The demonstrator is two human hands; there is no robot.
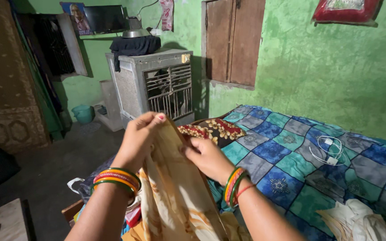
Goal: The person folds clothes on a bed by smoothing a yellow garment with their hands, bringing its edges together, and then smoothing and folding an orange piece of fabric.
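A beige cloth with orange print point(175, 196) hangs in front of me over the near edge of the bed. My left hand point(138, 139) pinches its top edge and lifts it. My right hand point(207, 156) grips the same cloth a little lower on the right side. Both wrists wear red, orange and green bangles. The cloth's lower part runs out of view at the bottom.
A bed with a blue and teal patchwork cover point(291, 156) fills the right. On it lie a patterned pillow point(213, 129), a white charger cable point(329, 149) and cream cloth point(358, 221). A metal air cooler point(155, 85) stands by the green wall. Dark floor lies at left.
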